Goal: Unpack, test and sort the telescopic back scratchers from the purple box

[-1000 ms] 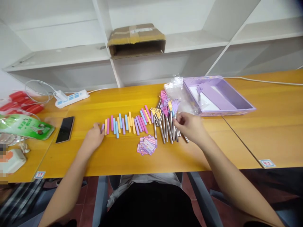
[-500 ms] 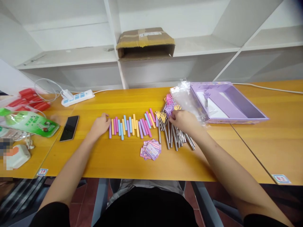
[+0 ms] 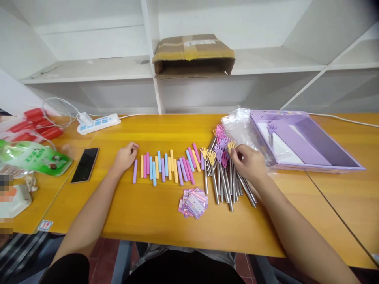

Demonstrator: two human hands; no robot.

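Just above the purple stick at the left end of a row rests my left hand, fingers loosely bent and slightly apart, nothing seen in them. The row holds several short pink, blue, yellow and purple sticks. My right hand pinches at the yellow hand-shaped head of a back scratcher; its fingertips are partly hidden. Below that hand lies a pile of metal-handled back scratchers with pink, purple and yellow heads. Small printed cards are heaped in front of the row.
A purple box stands at right, with a purple scratcher head in it and clear plastic wrap beside it. On the left are a phone, a power strip, a green pouch and red items. A cardboard box sits on the shelf.
The view has shifted slightly. A gap now separates the leftmost purple stick from the row, and my left hand has moved up off its side. My right hand stays by the scratcher heads.
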